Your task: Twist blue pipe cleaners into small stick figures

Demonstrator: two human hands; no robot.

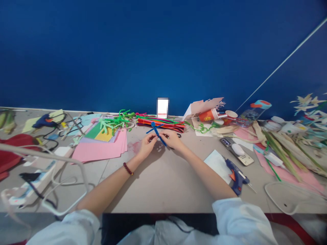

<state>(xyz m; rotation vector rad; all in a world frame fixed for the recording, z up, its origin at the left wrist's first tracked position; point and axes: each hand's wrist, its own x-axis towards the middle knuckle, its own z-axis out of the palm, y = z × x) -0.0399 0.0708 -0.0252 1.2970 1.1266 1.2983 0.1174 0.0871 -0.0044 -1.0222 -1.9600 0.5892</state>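
Note:
A twisted blue pipe cleaner (156, 133) with a small loop on top and crossed arms stands above the tabletop, its lower end slanting down to the right. My left hand (147, 146) pinches it from the left, and my right hand (170, 139) grips it from the right. The fingers of both hands hide its middle. A braided dark red bracelet (128, 168) circles my left wrist.
Bundled coloured pipe cleaners (160, 124) lie just beyond my hands. Pink and coloured paper sheets (99, 150) lie to the left. A blue glue gun (236, 176) and a phone (236, 151) lie to the right. A power strip (33, 180) and cables lie at the left.

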